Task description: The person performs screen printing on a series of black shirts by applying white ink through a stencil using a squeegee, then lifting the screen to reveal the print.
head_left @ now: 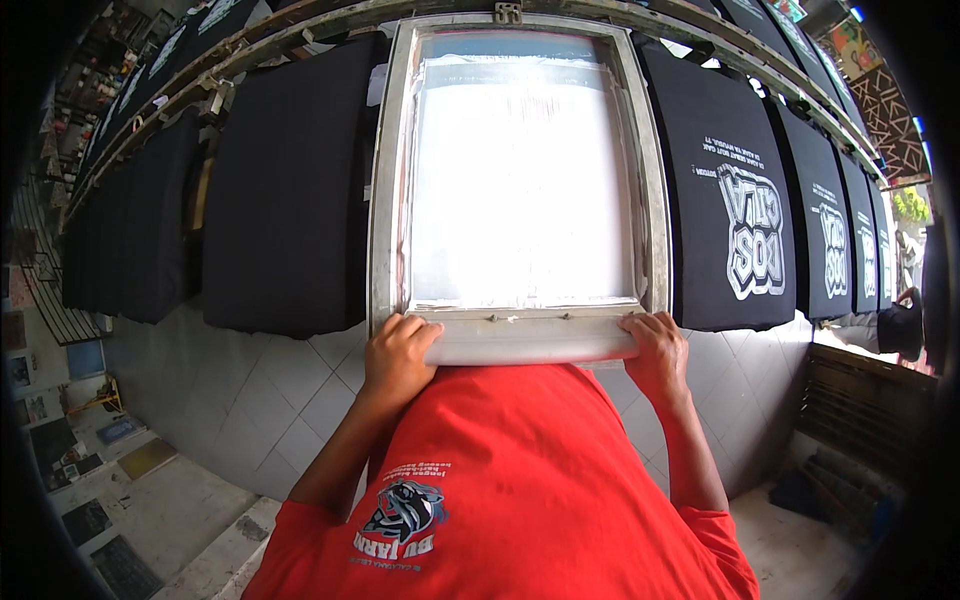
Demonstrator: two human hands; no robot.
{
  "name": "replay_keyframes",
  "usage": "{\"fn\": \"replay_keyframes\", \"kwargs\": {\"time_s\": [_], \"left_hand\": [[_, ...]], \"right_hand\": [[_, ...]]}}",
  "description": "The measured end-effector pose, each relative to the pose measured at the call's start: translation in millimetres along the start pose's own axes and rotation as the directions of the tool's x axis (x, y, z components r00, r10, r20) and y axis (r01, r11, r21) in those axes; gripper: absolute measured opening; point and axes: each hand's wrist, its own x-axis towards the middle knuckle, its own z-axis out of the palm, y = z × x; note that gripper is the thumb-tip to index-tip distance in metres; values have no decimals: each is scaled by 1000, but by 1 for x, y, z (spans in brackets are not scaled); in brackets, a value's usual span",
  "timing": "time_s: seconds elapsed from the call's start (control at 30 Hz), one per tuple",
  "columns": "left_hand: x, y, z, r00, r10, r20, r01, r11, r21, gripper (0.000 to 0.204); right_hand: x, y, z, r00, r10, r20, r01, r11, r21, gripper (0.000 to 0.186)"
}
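A screen-printing frame [530, 342] lies in front of me, its near bar close to my belly. Its mesh [520, 200] is bright white inside a pale, worn rim. Around the frame's near left corner curl the fingers of my left hand [398, 352]. My right hand [660, 352] grips the near right corner in the same way. What lies under the frame is hidden by it. On the left, beside the frame, is a plain black shirt [290, 200]; on the right, a black shirt [735, 220] carries a white and grey print.
More black shirts [130, 220] hang over boards along both sides. A rail [290, 45] with a metal hinge [508, 13] runs behind the frame. Grey tiles [270, 400] cover the surface below. Flat panels [120, 565] lie at lower left; a slatted wooden crate [865, 395] stands at right.
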Motion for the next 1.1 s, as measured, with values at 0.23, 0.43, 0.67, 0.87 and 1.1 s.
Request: {"fn": "replay_keyframes", "kwargs": {"time_s": [0.23,0.43,0.67,0.87,1.1], "left_hand": [[89,-18,-37,955,-13,296,41,995,-89,35],[54,-10,-32,975,-4,224,-1,1000,23,36],[23,-14,-16,989,144,-7,-144,989,7,38],[165,-44,-46,951,248,-183,-229,966,120,27],[255,-77,7,915,268,-302,-226,960,167,32]], "right_hand": [[86,18,-20,938,84,337,-62,995,-77,18],[51,6,-12,982,39,184,-29,998,-57,8],[11,2,-8,1000,-5,-15,5,1000,8,18],[153,37,-18,994,-72,-83,56,981,-185,19],[236,101,57,939,-122,-322,78,986,-147,28]]}}
